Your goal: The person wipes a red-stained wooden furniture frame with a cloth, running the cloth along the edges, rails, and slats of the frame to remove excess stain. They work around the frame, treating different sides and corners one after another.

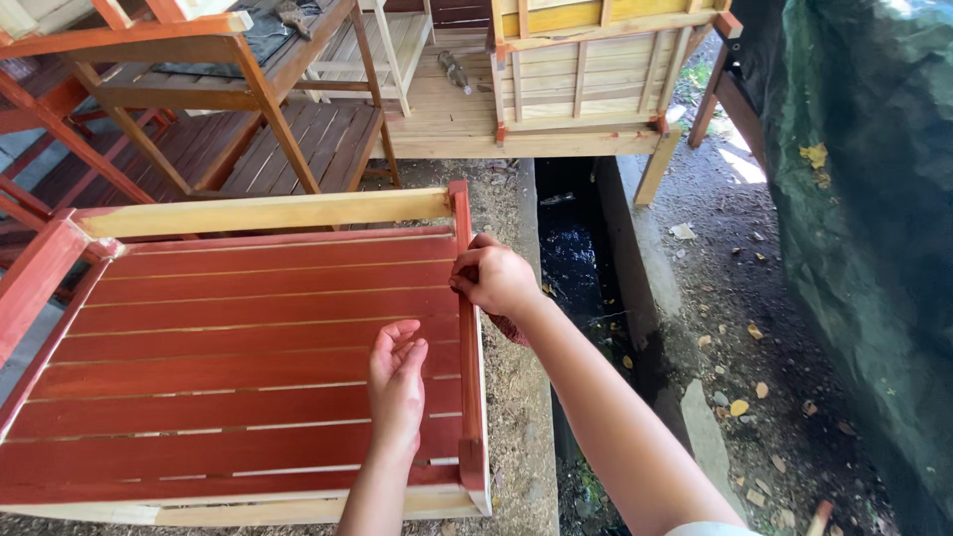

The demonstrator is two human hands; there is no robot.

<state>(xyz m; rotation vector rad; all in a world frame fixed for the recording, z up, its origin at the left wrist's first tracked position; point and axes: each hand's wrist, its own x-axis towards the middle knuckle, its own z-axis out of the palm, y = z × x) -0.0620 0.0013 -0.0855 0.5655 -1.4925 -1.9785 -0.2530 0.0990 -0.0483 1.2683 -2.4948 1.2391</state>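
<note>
A slatted wooden frame (228, 347), stained red-brown with pale bare wood on its top rail and bottom edge, lies flat in front of me. My left hand (397, 382) rests on the slats near the right side, fingers loosely apart, holding nothing. My right hand (494, 278) is closed against the frame's right side rail (469, 387), and a dark red rag (511, 330) shows under the wrist. Whether the fingers pinch the rail or only the rag is hard to tell.
Unpainted wooden chairs and slatted frames (556, 79) stand stacked at the back, red-stained ones (40, 109) at the left. A dark water-filled drain (576, 258) runs along the right of the frame. Beyond it lie bare ground with leaves and a dark green tarpaulin (874, 218).
</note>
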